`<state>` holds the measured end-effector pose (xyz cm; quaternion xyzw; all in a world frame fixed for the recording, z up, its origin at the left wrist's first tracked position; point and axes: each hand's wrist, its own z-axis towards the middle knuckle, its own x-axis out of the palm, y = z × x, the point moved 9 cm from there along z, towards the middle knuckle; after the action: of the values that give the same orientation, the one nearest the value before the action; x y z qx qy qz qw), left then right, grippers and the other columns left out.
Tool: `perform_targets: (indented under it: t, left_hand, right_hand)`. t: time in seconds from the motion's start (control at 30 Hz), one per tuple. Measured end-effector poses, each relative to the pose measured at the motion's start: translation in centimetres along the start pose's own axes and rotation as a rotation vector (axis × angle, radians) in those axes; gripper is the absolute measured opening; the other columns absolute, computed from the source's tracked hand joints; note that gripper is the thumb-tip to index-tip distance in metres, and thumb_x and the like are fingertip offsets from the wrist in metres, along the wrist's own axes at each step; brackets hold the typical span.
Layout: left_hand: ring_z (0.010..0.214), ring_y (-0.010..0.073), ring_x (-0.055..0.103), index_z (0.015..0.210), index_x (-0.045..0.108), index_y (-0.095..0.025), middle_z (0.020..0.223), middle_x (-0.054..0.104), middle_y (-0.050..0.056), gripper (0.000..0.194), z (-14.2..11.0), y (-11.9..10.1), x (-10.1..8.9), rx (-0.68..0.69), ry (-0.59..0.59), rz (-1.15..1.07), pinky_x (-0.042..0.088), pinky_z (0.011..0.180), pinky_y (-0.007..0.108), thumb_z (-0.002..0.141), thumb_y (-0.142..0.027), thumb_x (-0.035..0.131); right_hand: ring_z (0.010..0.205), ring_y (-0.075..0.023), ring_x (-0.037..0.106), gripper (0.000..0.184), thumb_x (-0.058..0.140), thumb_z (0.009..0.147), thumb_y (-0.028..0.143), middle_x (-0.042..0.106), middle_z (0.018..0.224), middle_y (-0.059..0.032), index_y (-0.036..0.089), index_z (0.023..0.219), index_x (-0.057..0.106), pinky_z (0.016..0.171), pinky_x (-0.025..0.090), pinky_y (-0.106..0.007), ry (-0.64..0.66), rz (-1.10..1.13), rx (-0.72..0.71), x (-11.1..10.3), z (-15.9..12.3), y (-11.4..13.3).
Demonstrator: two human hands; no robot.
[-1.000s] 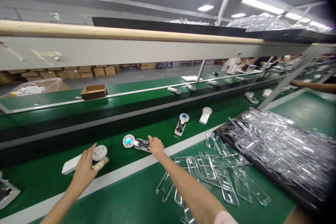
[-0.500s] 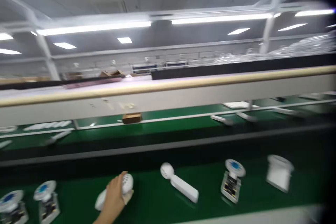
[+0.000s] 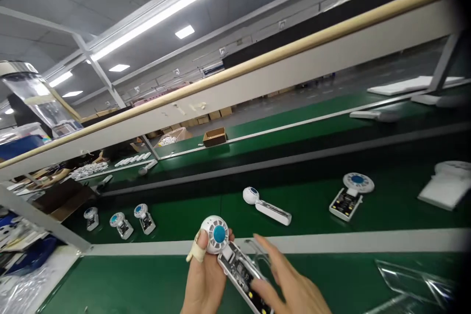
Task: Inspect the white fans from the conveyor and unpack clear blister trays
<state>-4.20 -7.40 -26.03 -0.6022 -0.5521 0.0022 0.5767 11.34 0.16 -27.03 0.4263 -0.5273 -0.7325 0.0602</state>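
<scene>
My left hand (image 3: pixel 206 274) grips a white handheld fan (image 3: pixel 218 233) by its round vented head, which has a blue centre. The thumb wears a cream-coloured wrap. The fan's handle (image 3: pixel 239 271) is uncovered, with a circuit board and yellow parts showing inside, and it slants down to the right. My right hand (image 3: pixel 290 279) is at the handle's right side, fingers apart. Its index finger stretches forward, while the blurred thumb overlaps the handle. A clear, loop-shaped piece (image 3: pixel 259 253) shows between handle and fingers; whether I hold it is unclear.
Several more fans lie on the green belt, among them a closed-handled fan (image 3: pixel 272 212) and an uncovered fan (image 3: pixel 346 203). A white rail (image 3: pixel 147 248) borders the belt. Clear plastic pieces (image 3: pixel 408 279) lie at lower right. A small cardboard box (image 3: pixel 215 137) stands farther back.
My left hand has lifted a fan from the belt and brought it nearer, its uncovered handle now showing. My right hand has come into view beside it. The view has tilted and shifted.
</scene>
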Motion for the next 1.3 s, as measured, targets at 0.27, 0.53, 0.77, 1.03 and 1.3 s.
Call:
perform_targets:
  t: [0.27,0.53,0.77,1.03,1.3]
  left_hand:
    - [0.099,0.0319,0.062,0.101,0.060,-0.015,0.096,0.069,0.015,0.046,-2.6,2.3,2.0,-0.068,0.079,0.036,0.050,0.085,0.042,0.071,-0.050,0.066]
    - [0.106,0.0327,0.060,0.108,0.061,-0.020,0.104,0.069,0.012,0.052,-3.5,2.3,4.1,0.075,0.090,0.131,0.052,0.086,0.044,0.067,-0.050,0.071]
    - [0.113,0.0345,0.055,0.113,0.061,-0.018,0.111,0.067,0.013,0.070,-4.2,6.5,0.5,-0.056,0.008,0.542,0.052,0.085,0.042,0.054,-0.051,0.078]
    - [0.097,0.0365,0.063,0.082,0.065,-0.024,0.085,0.071,0.008,0.051,-2.6,8.0,0.0,0.189,-0.034,0.647,0.049,0.091,0.045,0.042,-0.050,0.082]
    - [0.095,0.0346,0.063,0.089,0.063,-0.023,0.086,0.070,0.006,0.053,-1.3,11.2,-0.1,0.089,-0.011,0.725,0.050,0.088,0.046,0.048,-0.053,0.078]
  right_hand:
    - [0.069,-0.0230,0.062,0.062,0.048,0.087,0.044,0.059,0.087,-0.0073,0.034,0.143,0.024,0.046,0.049,-0.027,-0.315,-0.305,-0.300,1.6,-1.8,3.4]
    - [0.085,-0.0246,0.062,0.073,0.051,0.086,0.027,0.060,0.099,-0.0067,0.034,0.146,0.010,0.069,0.056,-0.036,-0.141,-0.224,-0.158,-0.3,-2.6,2.2]
    - [0.097,-0.0275,0.059,0.062,0.057,0.084,0.036,0.059,0.107,-0.0079,0.035,0.140,0.031,0.082,0.051,-0.042,-0.072,-0.127,-0.253,-0.9,-3.7,2.4]
    - [0.061,-0.0189,0.059,0.056,0.018,0.092,0.051,0.061,0.059,-0.0039,0.023,0.054,0.047,0.063,0.044,-0.029,-0.429,0.349,0.352,-2.4,-2.2,-5.3]
    - [0.055,-0.0164,0.058,0.058,0.011,0.095,0.039,0.060,0.053,-0.0042,0.023,0.051,0.046,0.059,0.042,-0.027,-0.439,0.200,0.338,-3.3,-1.3,-6.6]
